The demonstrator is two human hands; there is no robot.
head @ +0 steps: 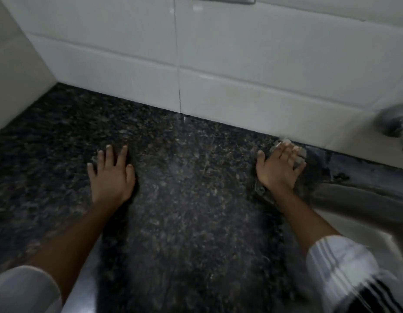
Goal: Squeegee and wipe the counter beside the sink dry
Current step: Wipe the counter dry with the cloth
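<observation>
Left hand (111, 175) flat on the dark speckled desk (184, 199), palm down, grip wide with fingers spread, holding nothing. Right hand (280, 168) presses a crumpled, blurred cloth (301, 158) at the far right of the desk, just beside the white tiled wall (218, 64), fingers splayed over it. The cloth's long axis can't be made out. Sink (354, 199) at right, metal tap (396, 123) above. No readable writing.

No legible text, label, brand, number or sign appears on any surface in view — the frame is motion-blurred, and no markings can be read.
</observation>
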